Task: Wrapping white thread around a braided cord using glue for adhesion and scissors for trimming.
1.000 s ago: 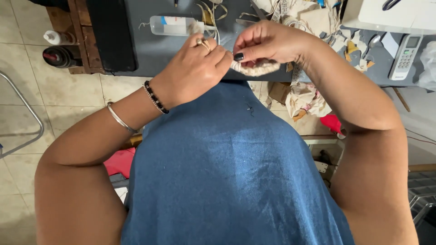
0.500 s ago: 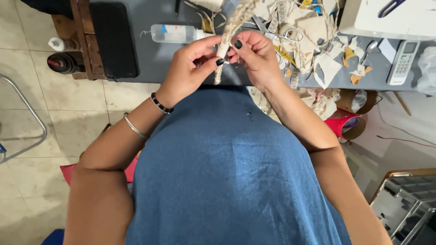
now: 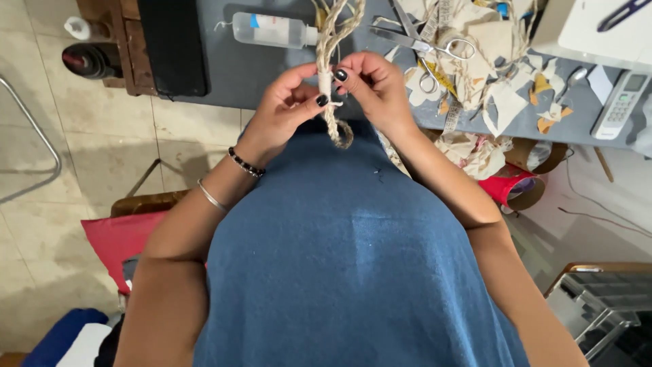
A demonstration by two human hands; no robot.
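Braided jute cord (image 3: 331,102) pinched upright between two hands

Tan, rough-fibred, plaited; bound about its middle by a short band of white wrapping; held roughly vertical above the near edge of the grey table; loose strands fanning apart at the top, running out of view; lower end hanging just below the fingers, curled into a small loop against the blue shirt; gripped at the white band by left hand (image 3: 288,109) and right hand (image 3: 377,85), fingertips on either side.

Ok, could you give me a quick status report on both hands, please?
Left hand and right hand pinch the braided twine. White wrap at grip. Scissors lie apart.
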